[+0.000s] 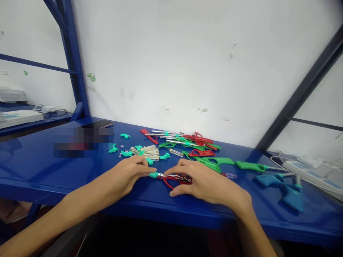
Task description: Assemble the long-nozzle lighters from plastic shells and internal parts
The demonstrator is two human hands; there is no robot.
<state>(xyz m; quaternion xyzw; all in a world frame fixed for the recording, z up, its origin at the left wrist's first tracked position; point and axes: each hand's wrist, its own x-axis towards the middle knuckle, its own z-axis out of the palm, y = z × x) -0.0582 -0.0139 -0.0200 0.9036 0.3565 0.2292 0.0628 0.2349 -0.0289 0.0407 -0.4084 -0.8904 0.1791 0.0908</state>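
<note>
A glossy blue tabletop (150,194) is carrying red and green plastic casings (202,153) beyond the right hand (194,178), blue pistol-shaped plastic handles (293,198) lying to its right; clear plastic tubes (152,155) and teal plastic pieces (164,156) are resting beyond the left hand (134,171).

Left fingers (144,170) on a teal piece (153,175), right fingers (179,189) either side of a wired red casing (182,181), blue table (66,175) below.
</note>
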